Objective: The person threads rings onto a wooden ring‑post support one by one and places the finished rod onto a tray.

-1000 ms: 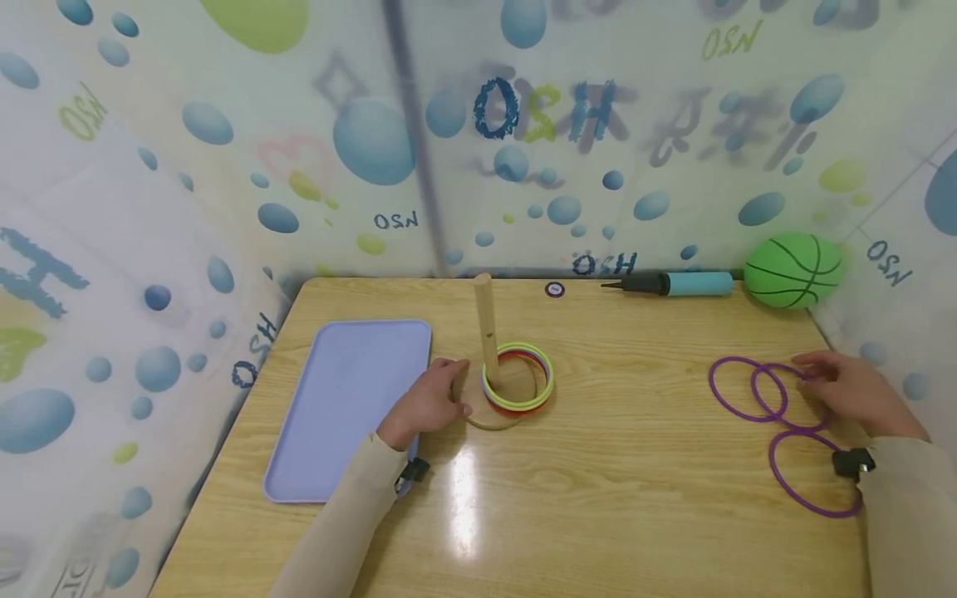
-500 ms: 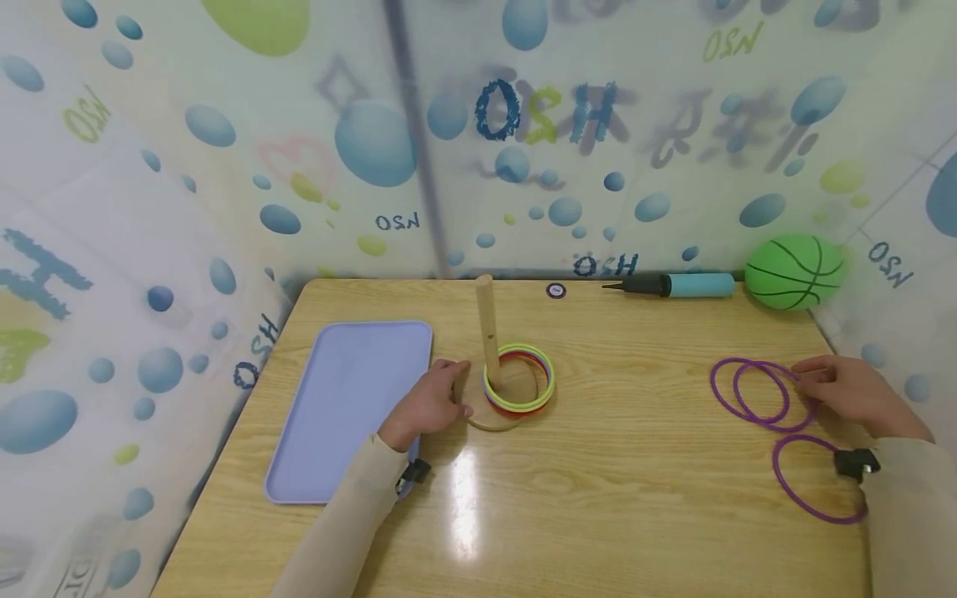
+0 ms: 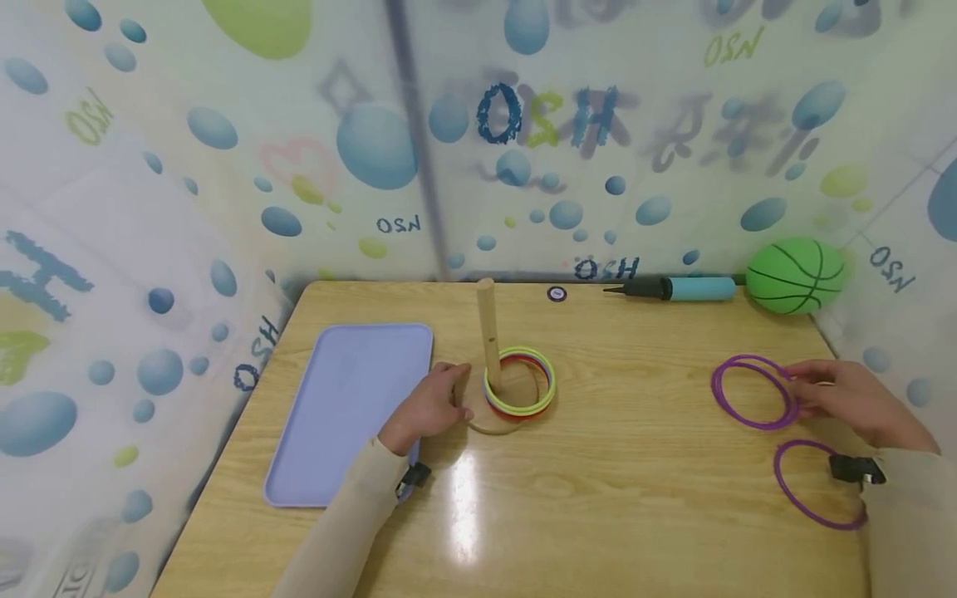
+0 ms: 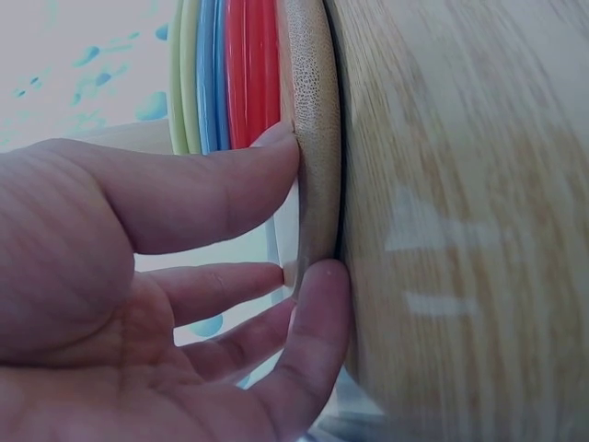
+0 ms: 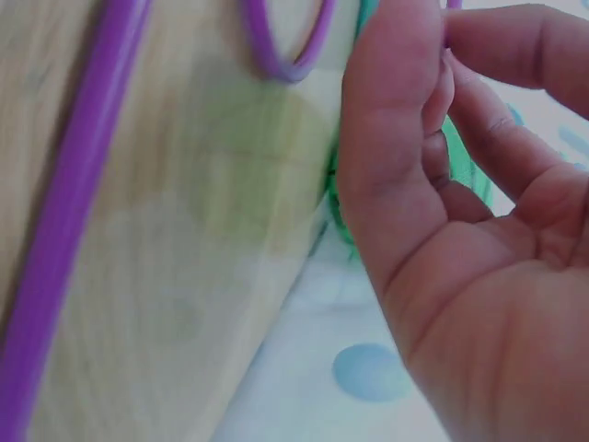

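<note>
In the head view, a wooden peg stand [image 3: 489,336] stands upright on its round base. Yellow rings [image 4: 186,83], blue rings [image 4: 212,83] and red rings [image 4: 252,74] are stacked around the peg. My left hand [image 3: 428,407] grips the edge of the wooden base [image 4: 318,184], thumb on top and a finger at the lower edge. At the right, my right hand [image 3: 860,400] pinches a purple ring [image 3: 763,360], which overlaps another purple ring [image 3: 766,427]. A third purple ring [image 3: 779,480] lies nearer, partly hidden by the right wrist.
A lavender tray [image 3: 351,407] lies left of the stand. Along the back edge are a small dark disc [image 3: 557,294], a blue-and-black hand pump [image 3: 699,288] and a green ball [image 3: 796,276]. Patterned curtains enclose the table [image 3: 635,498] at the back and sides.
The purple ring in my right hand has shifted left and now nearly lines up with the ring it overlaps. My left hand and the stand stay in place.
</note>
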{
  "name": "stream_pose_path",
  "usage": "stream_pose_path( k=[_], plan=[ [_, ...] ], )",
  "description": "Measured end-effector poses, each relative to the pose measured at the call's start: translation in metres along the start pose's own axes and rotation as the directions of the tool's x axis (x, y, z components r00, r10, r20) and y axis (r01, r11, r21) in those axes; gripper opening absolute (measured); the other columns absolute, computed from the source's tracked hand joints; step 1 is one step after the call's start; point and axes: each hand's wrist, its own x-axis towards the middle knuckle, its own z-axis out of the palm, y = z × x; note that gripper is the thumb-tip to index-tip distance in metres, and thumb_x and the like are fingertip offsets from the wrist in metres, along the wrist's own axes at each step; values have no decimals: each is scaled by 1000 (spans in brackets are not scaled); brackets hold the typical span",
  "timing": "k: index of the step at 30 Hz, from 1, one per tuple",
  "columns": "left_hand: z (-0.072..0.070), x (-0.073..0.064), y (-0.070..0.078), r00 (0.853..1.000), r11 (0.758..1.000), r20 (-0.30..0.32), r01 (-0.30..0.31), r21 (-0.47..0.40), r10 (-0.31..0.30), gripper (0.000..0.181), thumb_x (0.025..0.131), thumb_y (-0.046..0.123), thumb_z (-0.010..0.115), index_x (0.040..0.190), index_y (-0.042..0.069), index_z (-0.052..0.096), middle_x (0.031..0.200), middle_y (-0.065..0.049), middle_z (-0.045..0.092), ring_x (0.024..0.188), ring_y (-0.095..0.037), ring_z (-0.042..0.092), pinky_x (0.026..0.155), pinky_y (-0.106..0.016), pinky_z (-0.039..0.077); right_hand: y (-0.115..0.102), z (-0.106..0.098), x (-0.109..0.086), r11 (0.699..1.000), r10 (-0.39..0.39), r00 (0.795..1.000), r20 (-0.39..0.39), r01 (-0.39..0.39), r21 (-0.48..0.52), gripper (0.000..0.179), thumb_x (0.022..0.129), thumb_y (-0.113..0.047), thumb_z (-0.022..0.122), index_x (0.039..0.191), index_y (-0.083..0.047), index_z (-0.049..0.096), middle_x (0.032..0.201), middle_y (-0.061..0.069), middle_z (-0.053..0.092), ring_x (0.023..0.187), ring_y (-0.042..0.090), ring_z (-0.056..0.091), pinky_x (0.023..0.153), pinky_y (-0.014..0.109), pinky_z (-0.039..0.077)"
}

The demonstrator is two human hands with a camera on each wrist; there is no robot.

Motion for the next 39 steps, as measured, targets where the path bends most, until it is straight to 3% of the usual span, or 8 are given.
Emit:
stream_pose_path(
  k=[2,8,10,18,22,28,31,39],
  plan=[
    [0,0,1,1000,1000,4,5,-7,-5,81,90,12,84,159,-2,44,154,-28,49,139,-42,53,117,-54,44,-5,2,-2,1000,-26,1000,-9,26,10,51,111,-20,56,140,22,50,118,25,71,86,1,71,74,29,64],
    [1,0,2,1000,1000,7,5,-6,-5,81,90,13,84,159,-1,44,154,-27,49,140,-43,52,117,-54,44,-19,6,-4,995,-80,996,-35,81,50,47,110,-18,58,139,19,52,104,-13,71,87,4,73,74,30,65],
    [1,0,1,1000,1000,7,5,-6,-5,81,90,13,84,159,-1,44,154,-27,49,140,-43,52,117,-54,44,-24,7,-5,995,-86,995,-42,88,48,47,110,-19,58,140,17,52,102,-18,69,86,5,73,74,30,65],
    [2,0,1,1000,1000,8,2,-13,-2,81,90,13,84,159,-1,44,154,-27,48,141,-43,52,118,-54,44,-51,5,-9,996,-72,996,-59,75,49,47,111,-27,57,140,10,55,99,-6,75,83,12,75,74,33,65],
    [1,-1,1,1000,1000,8,-3,-20,3,80,90,12,84,159,-1,44,154,-28,48,141,-43,52,117,-54,44,-67,5,-12,989,-108,991,-75,115,96,41,111,-25,57,136,7,57,98,-6,76,83,15,76,72,33,65],
    [0,-2,2,1000,1000,12,-8,-23,8,80,90,11,83,158,-3,44,153,-29,48,140,-44,52,117,-55,44,-86,7,-14,970,-159,983,-90,173,172,17,109,-17,61,124,-15,65,96,-5,77,79,18,77,70,33,65],
    [1,-2,1,1000,1000,15,-9,-17,9,80,91,11,83,158,-3,44,154,-29,48,140,-44,51,117,-55,44,-96,9,-15,959,-185,978,-98,202,201,17,107,-13,63,122,-22,67,95,-5,78,78,19,77,69,33,65],
    [1,-1,-1,1000,1000,6,-9,-13,9,81,89,12,84,158,-3,45,154,-29,48,140,-44,52,117,-54,44,-135,23,-15,923,-244,960,-134,273,271,20,104,-7,66,123,-12,73,93,-2,79,76,19,78,70,36,65]
  ],
)
